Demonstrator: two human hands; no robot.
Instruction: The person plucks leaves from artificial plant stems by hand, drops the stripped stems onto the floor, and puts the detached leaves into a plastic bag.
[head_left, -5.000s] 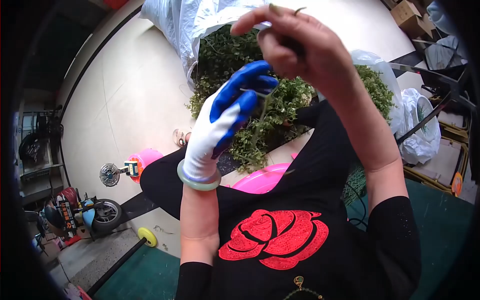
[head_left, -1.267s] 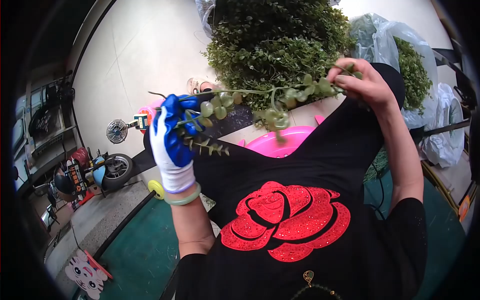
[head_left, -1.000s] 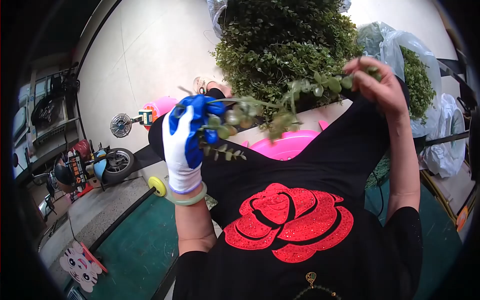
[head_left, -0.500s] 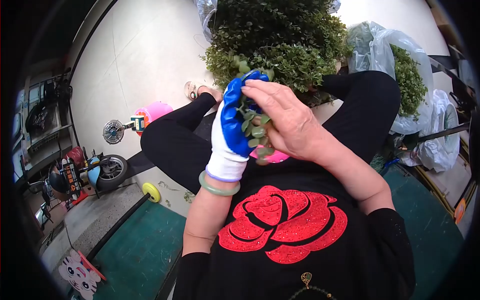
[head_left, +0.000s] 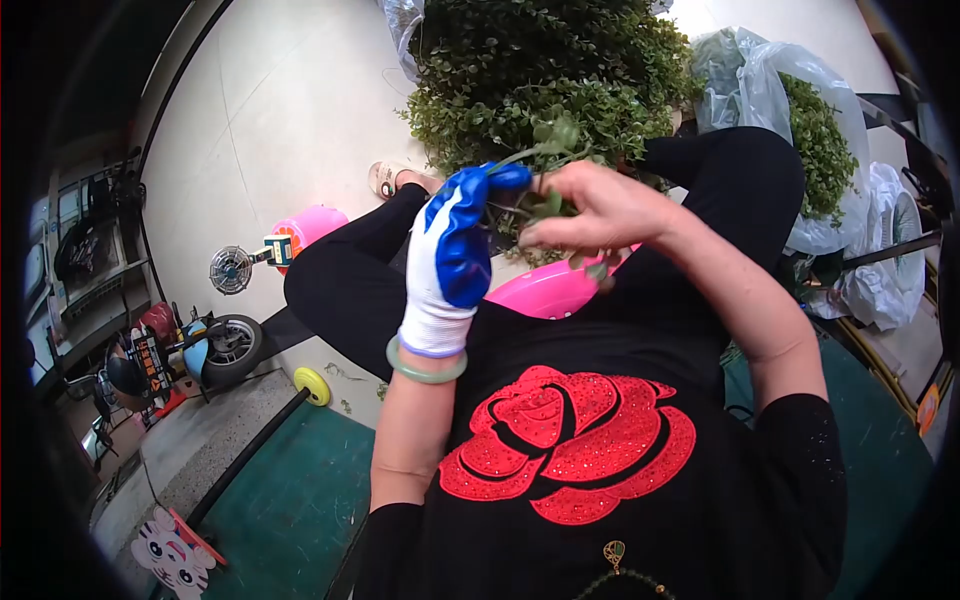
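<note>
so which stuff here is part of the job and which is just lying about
Part of the job, it seems:
- leafy sprigs between the hands
- gloved left hand, bare right hand
- heap of greenery ahead
- perhaps the pink basin and bagged greenery

Likely just around:
- small fan
- scooter
- cartoon cat face

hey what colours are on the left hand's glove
White and blue; the glove shows best in the head view.
</note>
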